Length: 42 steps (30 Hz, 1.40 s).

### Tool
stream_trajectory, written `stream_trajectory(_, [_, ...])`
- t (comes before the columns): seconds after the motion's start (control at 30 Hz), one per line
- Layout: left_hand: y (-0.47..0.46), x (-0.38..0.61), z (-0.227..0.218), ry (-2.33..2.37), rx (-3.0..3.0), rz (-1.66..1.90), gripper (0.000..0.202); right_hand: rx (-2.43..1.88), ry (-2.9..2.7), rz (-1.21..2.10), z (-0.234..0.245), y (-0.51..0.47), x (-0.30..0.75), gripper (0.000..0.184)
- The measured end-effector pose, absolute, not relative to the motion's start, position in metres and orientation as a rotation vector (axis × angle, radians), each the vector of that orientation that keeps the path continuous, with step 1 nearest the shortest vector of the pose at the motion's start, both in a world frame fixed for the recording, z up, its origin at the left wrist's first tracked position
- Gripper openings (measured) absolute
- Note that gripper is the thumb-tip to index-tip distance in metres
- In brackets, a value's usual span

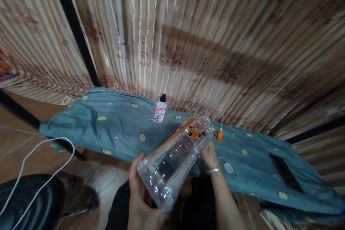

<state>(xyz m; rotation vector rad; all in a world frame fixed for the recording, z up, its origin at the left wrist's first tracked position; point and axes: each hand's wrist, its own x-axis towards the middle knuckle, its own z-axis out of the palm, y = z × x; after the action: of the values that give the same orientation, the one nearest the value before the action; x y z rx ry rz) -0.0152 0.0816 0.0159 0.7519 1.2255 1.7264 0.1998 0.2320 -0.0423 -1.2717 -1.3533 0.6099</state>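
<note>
A large clear plastic bottle (176, 161) with an orange label lies tilted in both my hands, its open neck pointing away to the upper right. Around its wide base is my left hand (140, 194), thumb along the near left edge. My right hand (208, 155), with a silver bangle at the wrist, grips the bottle's side near the neck; most of its fingers are hidden behind the plastic. Just right of the neck, an orange pump top (220, 135) with a pale tube lies on the blue-green cloth. A small bottle (160, 110) with a black cap and pink label stands farther back.
The blue-green cloth (124, 124) covers a long narrow surface against a striped curtain (172, 43). A dark phone (286, 173) lies at the right, and a white oval piece (229, 168) near my right wrist. A black stool (29, 201) and white cable (40, 143) are at lower left.
</note>
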Motion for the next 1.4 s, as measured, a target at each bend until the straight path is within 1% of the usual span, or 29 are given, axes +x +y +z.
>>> stream_trajectory(0.1, [0.0814,-0.0151,0.0165,1.217,0.751,1.712,0.100,-1.261,-1.338,0.641,-0.0429,0.2317,0.2001,0.071])
stream_trajectory(0.27, [0.0812,-0.0143,0.0193,1.195,0.716,1.734,0.101,-1.285,-1.344,0.598,-0.0433,0.2312,0.2010,0.074])
stream_trajectory(0.4, [0.0810,-0.0132,0.0231,1.230,0.717,1.726,0.105,-1.278,-1.318,0.605,-0.0447,0.2323,0.2014,0.072])
stream_trajectory(0.57, [0.0806,-0.0122,0.0249,1.208,0.668,1.737,0.106,-1.270,-1.344,0.597,-0.0442,0.2335,0.2008,0.069])
stream_trajectory(0.77, [0.0809,-0.0120,0.0245,1.250,0.755,1.752,0.101,-1.284,-1.362,0.576,-0.0461,0.2330,0.2019,0.073])
stream_trajectory(0.93, [0.0803,-0.0119,0.0245,1.211,0.669,1.738,0.102,-1.288,-1.352,0.600,-0.0493,0.2327,0.2026,0.070])
stream_trajectory(1.2, [0.0810,-0.0151,0.0163,1.194,0.711,1.711,0.101,-1.277,-1.353,0.600,-0.0449,0.2321,0.2018,0.068])
stream_trajectory(1.4, [0.0797,-0.0137,0.0204,1.235,0.737,1.714,0.106,-1.270,-1.353,0.609,-0.0471,0.2325,0.2023,0.071])
